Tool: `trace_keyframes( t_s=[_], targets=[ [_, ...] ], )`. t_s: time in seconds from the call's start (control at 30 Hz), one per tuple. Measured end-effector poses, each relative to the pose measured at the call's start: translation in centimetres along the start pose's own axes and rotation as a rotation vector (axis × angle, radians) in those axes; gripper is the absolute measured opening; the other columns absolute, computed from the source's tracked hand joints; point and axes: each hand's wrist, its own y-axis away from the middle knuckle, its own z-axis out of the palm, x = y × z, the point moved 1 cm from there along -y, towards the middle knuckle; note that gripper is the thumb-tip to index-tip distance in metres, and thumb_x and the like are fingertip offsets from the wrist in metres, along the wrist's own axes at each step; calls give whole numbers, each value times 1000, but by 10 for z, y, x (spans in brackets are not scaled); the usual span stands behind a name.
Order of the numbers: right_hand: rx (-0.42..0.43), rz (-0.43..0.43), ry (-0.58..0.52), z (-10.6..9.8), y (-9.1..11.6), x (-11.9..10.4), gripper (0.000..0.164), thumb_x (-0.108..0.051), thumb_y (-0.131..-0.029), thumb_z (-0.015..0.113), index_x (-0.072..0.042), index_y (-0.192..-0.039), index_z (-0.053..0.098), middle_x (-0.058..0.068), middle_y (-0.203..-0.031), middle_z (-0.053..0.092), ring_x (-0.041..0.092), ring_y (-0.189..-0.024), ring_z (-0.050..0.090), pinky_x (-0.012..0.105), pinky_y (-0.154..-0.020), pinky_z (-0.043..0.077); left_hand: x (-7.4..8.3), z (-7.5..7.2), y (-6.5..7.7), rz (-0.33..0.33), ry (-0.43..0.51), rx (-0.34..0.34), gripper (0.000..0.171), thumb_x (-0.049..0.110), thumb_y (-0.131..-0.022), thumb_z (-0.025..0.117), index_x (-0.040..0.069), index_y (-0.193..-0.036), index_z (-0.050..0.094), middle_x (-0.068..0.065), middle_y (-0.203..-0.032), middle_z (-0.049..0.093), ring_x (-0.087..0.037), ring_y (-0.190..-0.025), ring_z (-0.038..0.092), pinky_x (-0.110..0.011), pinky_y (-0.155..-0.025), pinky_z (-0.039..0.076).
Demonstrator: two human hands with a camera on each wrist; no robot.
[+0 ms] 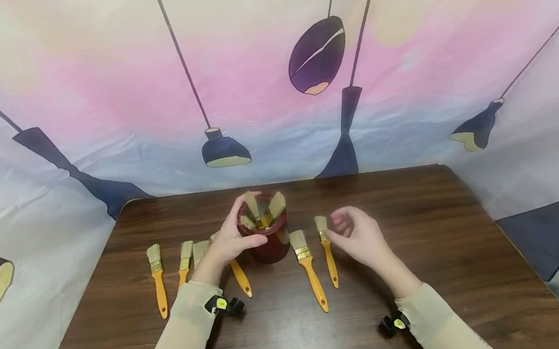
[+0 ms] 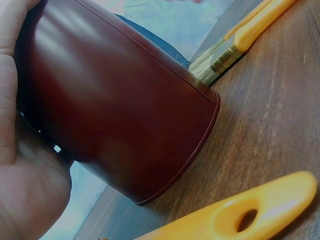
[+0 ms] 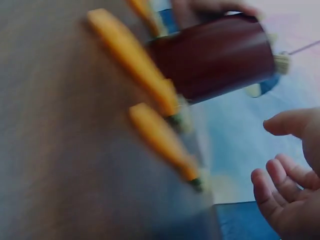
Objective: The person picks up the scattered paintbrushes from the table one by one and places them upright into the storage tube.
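My left hand (image 1: pixel 228 243) grips a dark red cylindrical cup (image 1: pixel 276 247) around its upper side, the thumb lying across the near face. Several paintbrushes (image 1: pixel 276 206) stand bristles up inside the cup. It is tilted a little, and its bottom edge is close over the wood in the left wrist view. To the right, my right hand (image 1: pixel 360 236) holds nothing, with its fingers loosely bent and thumb apart. Its thumb is right by the bristles of a narrow paintbrush (image 1: pixel 329 255) lying on the table. A wider paintbrush (image 1: pixel 312 276) lies between that one and the cup.
More yellow-handled paintbrushes lie left of the cup: one at the far left (image 1: pixel 159 285), others beside it, partly hidden by my left arm, and one handle (image 1: pixel 240 278) just under my left hand. The brown wooden table (image 1: pixel 410 202) ends at a printed cloth backdrop (image 1: pixel 264 99).
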Motion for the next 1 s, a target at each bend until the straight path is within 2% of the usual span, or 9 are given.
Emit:
trace_keyframes(
  t_s=[0.17,0.23,0.3,0.43,0.57,0.73,0.87,1.0],
  targets=[
    [-67,120,65,8,12,13,40,-25,-86,95,-4,-112,72,4,-97,72,16,-81,66,32,-73,57,-1,0,-1,-5,8,-5,103,34,-87,95,10,-166,33,-25,-154,48,-22,-136,57,-30,-113,48],
    [-86,154,70,12,14,16,43,-27,-85,96,-4,-112,72,4,-97,71,15,-81,65,34,-73,57,-1,0,-1,-10,7,-3,103,34,-87,96,11,-166,33,-27,-155,47,-22,-136,57,-30,-113,48],
    [-99,186,72,15,16,18,46,-29,-84,96,-5,-114,71,4,-99,71,15,-82,64,36,-74,57,-2,0,-1,-14,10,-1,103,33,-87,96,10,-166,33,-25,-155,47,-22,-136,57,-30,-112,48],
    [-125,231,83,20,16,21,52,-33,-81,98,-4,-116,72,3,-99,71,15,-82,65,38,-78,58,-1,0,0,-23,11,8,104,30,-87,96,8,-166,32,-13,-155,50,-21,-136,56,-30,-111,49],
    [-153,235,100,21,14,22,52,-32,-78,101,-4,-112,74,3,-96,70,16,-82,65,39,-78,58,1,-2,1,-37,7,22,104,28,-86,96,9,-166,32,-5,-155,52,-24,-138,55,-28,-112,48],
    [-156,244,121,19,11,27,33,-22,-81,97,-7,-104,78,1,-92,70,13,-79,64,33,-72,57,0,-2,2,-48,0,18,104,32,-86,96,14,-167,33,-6,-156,51,-24,-140,53,-29,-114,46],
    [-138,234,173,15,8,31,21,-14,-85,92,-9,-102,81,0,-90,71,12,-76,64,34,-71,57,1,-2,2,-51,-4,14,104,36,-86,96,16,-167,33,-7,-156,51,-22,-140,53,-29,-114,46],
    [-142,195,232,11,6,34,22,-20,-86,94,-10,-100,82,-2,-89,71,12,-76,63,36,-73,56,1,-1,1,-50,-8,11,106,38,-86,96,15,-167,32,-7,-156,51,-22,-140,53,-29,-114,46]
  ],
)
